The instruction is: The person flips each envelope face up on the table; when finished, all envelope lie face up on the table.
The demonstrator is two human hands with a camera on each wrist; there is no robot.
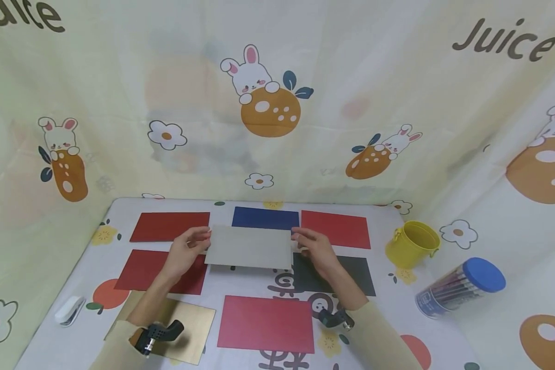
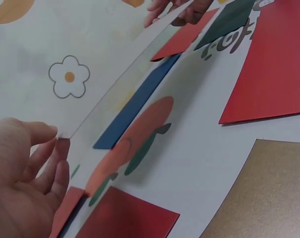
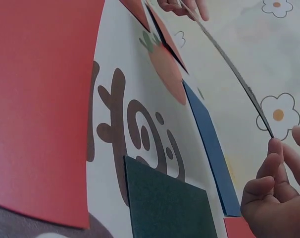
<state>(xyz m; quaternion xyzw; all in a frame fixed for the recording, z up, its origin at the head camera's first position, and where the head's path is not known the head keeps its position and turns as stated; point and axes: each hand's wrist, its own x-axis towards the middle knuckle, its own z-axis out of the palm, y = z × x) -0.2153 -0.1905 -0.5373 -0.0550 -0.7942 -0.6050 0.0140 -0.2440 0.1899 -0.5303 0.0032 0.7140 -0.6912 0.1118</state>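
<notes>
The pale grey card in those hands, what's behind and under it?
In the head view, a blue card peeks out behind the pale grey card, which covers the rest. The left wrist view shows an orange print on the tablecloth beneath.

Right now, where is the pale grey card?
In the head view, the pale grey card is below centre, held between the left hand and right hand, partly hiding the blue card.

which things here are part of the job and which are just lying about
Likely the job:
pale card, held up between left hand and right hand
blue card, green card, gold card and four red cards, laid out

Likely just lying about, untouched:
yellow bucket
blue-lidded jar
small white stapler, it seems
</notes>
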